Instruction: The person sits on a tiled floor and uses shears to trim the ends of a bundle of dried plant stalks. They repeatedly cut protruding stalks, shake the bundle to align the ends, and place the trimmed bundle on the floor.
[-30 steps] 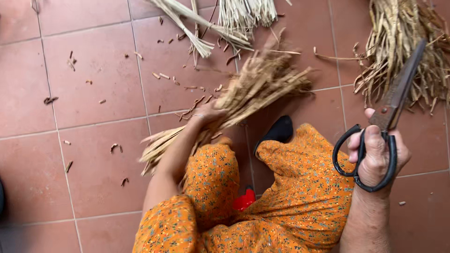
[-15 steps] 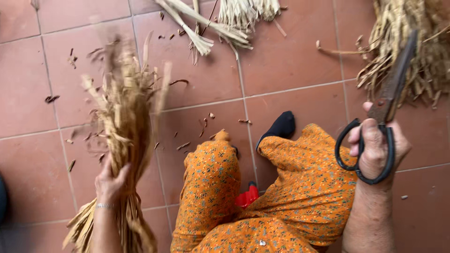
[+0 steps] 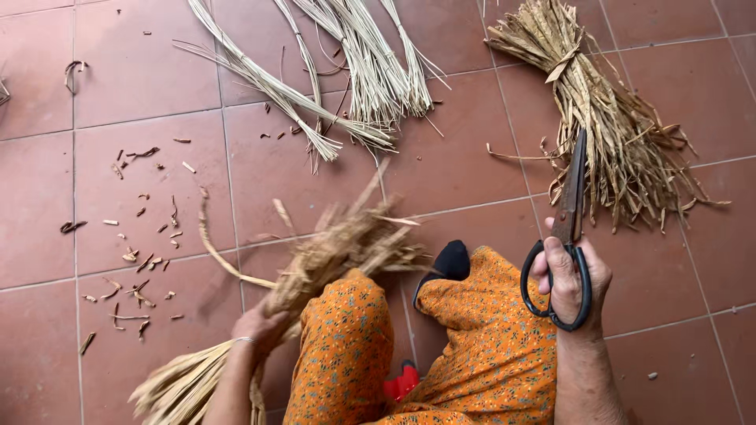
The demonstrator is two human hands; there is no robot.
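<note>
The lower end of the dried straw bundle [image 3: 315, 275] runs off the bottom edge, and its tips blur. The left hand [image 3: 256, 327] has its fingers clamped round the bundle's middle, beside the orange-clad knee [image 3: 346, 330]. The right hand [image 3: 568, 279] grips black-handled scissors [image 3: 568, 228], blades together, pointing away. Terracotta floor tiles [image 3: 142, 79] carry scattered clippings [image 3: 138, 260], pale reeds [image 3: 354, 71] and another tied sheaf [image 3: 606, 118].

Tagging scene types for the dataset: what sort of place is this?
Likely a home or workshop floor used for straw craft: terracotta floor tiles, bundles of dried straw, trimmed scraps, and scissors in the right hand.
</note>
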